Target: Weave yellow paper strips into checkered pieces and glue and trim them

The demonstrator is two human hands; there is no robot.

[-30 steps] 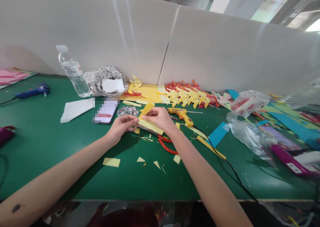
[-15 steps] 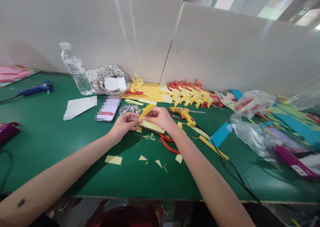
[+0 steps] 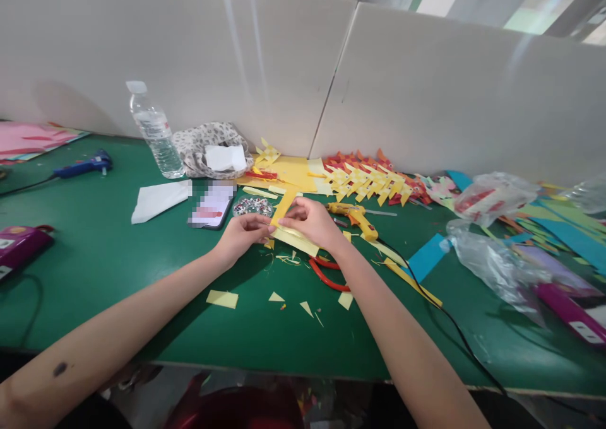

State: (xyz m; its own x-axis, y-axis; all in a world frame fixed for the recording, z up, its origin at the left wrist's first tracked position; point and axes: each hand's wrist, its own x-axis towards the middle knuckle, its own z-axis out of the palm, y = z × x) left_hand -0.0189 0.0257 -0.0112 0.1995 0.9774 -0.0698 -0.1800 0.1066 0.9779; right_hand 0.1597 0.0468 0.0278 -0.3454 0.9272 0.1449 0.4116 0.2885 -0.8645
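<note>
A yellow paper strip (image 3: 285, 205) stands between my two hands above the table. My left hand (image 3: 245, 235) pinches its lower left edge, thumb and fingers pressed together. From the other side my right hand (image 3: 312, 223) grips the strip near its bottom, with the fingers curled. A paler yellow strip (image 3: 298, 242) extends below my right hand; whether it joins the first strip I cannot tell. Red-handled scissors (image 3: 326, 284) lie under my right wrist, their blades hidden. Just behind my left hand is a clear tray of small beads (image 3: 252, 207).
A yellow glue gun (image 3: 357, 218) with a black cord lies right of my hands. Folded yellow paper fish (image 3: 369, 183) line the wall. A water bottle (image 3: 158, 139) and a phone (image 3: 213, 208) stand left. Plastic bags (image 3: 497, 258) and blue paper (image 3: 426, 257) lie right.
The yellow strip, earlier bent over and seen nearly edge-on, now shows its flat face and points up and away. My hands stay close together; the view has shifted slightly.
</note>
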